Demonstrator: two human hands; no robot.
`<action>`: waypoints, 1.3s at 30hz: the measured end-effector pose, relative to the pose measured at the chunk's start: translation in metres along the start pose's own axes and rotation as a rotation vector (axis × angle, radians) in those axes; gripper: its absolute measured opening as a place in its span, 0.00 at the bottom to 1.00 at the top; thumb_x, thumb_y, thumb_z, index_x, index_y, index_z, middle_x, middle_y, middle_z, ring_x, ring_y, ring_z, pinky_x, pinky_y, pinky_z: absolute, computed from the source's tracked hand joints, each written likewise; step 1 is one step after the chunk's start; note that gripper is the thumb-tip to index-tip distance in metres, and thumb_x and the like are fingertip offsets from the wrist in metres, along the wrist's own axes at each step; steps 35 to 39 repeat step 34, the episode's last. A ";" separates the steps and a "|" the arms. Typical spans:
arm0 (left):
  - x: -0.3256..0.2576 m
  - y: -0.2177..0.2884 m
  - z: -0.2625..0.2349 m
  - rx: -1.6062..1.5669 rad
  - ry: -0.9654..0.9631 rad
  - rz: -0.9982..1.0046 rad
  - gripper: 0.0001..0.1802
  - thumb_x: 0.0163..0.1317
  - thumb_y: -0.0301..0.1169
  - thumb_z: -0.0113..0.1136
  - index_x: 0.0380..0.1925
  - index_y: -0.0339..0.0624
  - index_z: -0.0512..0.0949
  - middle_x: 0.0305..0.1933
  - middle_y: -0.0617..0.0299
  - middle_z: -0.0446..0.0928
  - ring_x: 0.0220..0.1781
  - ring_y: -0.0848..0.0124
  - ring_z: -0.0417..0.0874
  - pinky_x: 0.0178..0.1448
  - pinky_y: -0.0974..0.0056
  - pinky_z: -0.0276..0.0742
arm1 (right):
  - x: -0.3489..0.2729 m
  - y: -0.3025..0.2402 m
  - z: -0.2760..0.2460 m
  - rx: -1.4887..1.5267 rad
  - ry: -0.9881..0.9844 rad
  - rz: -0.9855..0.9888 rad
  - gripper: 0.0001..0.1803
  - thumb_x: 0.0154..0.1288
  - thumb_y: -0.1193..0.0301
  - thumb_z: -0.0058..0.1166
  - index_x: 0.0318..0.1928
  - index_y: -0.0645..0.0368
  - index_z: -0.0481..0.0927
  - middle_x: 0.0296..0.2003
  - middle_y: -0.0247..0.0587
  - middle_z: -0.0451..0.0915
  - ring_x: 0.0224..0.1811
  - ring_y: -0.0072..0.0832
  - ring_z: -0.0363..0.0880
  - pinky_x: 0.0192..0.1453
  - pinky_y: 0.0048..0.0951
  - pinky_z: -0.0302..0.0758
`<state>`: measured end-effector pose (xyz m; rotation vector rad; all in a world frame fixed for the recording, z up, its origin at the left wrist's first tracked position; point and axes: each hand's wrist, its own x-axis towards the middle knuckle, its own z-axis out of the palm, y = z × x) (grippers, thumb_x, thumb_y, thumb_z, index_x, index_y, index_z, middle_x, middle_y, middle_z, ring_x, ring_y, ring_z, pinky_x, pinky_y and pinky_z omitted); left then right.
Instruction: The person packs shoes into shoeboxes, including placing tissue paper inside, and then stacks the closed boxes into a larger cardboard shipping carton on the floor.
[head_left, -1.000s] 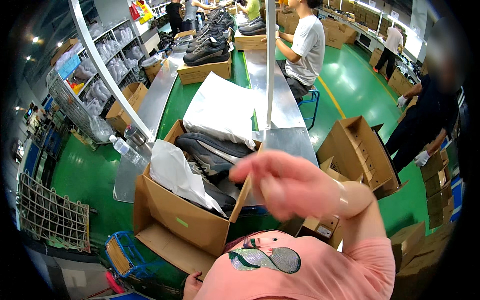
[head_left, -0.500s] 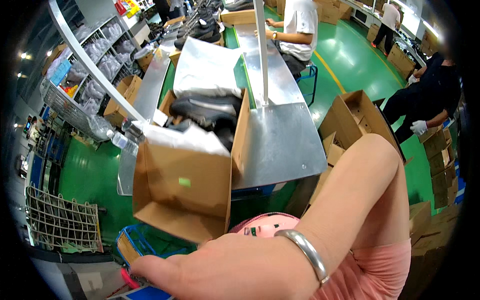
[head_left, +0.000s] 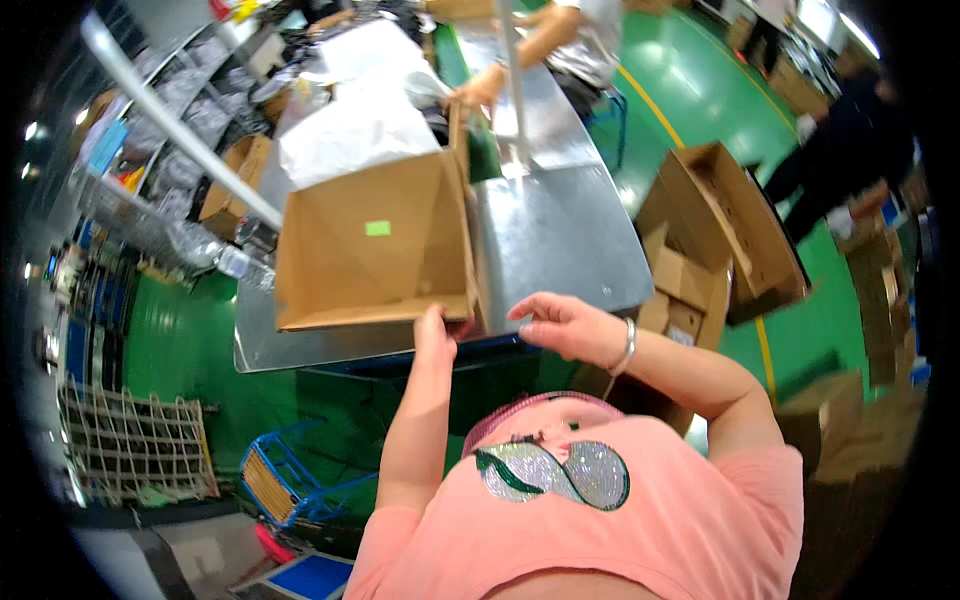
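Note:
A brown cardboard box [head_left: 372,270] with a small green sticker inside its raised lid stands at the near edge of the metal table. My left hand [head_left: 440,332] is closed on the lower right corner of this lid. Just right of the box, over the table's front edge, hovers my right hand [head_left: 565,325], its fingers loosely bent, thumb apart, holding nothing. Crumpled white paper [head_left: 350,135] spreads behind the lid, which hides most of the box's contents.
A co-worker's hand [head_left: 482,88] reaches to the box's far side. The metal table [head_left: 560,240] has an upright post. Open cartons [head_left: 690,290] stand at right, a blue-framed stool [head_left: 275,480] at lower left, and a plastic bottle [head_left: 240,265] left of the box.
My right hand has drawn back from close before the camera. My left hand now shows on the lid, which has shifted up and away. The seated co-worker has reached toward the box.

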<state>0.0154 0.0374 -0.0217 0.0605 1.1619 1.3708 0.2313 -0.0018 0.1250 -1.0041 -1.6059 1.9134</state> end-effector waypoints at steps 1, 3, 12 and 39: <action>0.013 -0.004 0.009 -0.006 -0.036 0.002 0.17 0.48 0.24 0.42 0.42 0.35 0.61 0.39 0.49 0.66 0.35 0.57 0.72 0.29 0.53 0.76 | -0.005 0.028 -0.011 -0.044 0.130 0.055 0.14 0.55 0.66 0.45 0.42 0.56 0.68 0.21 0.23 0.63 0.19 0.12 0.58 0.18 0.13 0.57; 0.024 0.000 0.021 -0.062 -0.023 -0.100 0.17 0.48 0.25 0.42 0.41 0.35 0.60 0.40 0.49 0.66 0.36 0.57 0.72 0.30 0.52 0.76 | -0.016 0.087 -0.040 0.012 0.375 0.264 0.16 0.52 0.66 0.47 0.40 0.61 0.70 0.23 0.31 0.70 0.26 0.19 0.67 0.31 0.20 0.68; -0.033 -0.066 0.079 0.714 -0.356 -0.086 0.32 0.54 0.46 0.48 0.49 0.32 0.57 0.49 0.49 0.63 0.48 0.61 0.68 0.46 0.61 0.68 | -0.173 0.371 -0.079 0.406 1.366 0.804 0.09 0.50 0.69 0.41 0.16 0.55 0.64 0.09 0.29 0.55 0.07 0.20 0.46 0.08 0.25 0.43; 0.055 -0.203 0.164 1.944 -1.210 1.527 0.20 0.51 0.33 0.44 0.46 0.39 0.63 0.55 0.45 0.55 0.56 0.49 0.55 0.57 0.50 0.48 | -0.140 0.544 -0.235 0.086 0.916 1.149 0.32 0.52 0.64 0.46 0.57 0.48 0.49 0.44 0.48 0.69 0.46 0.40 0.67 0.49 0.36 0.63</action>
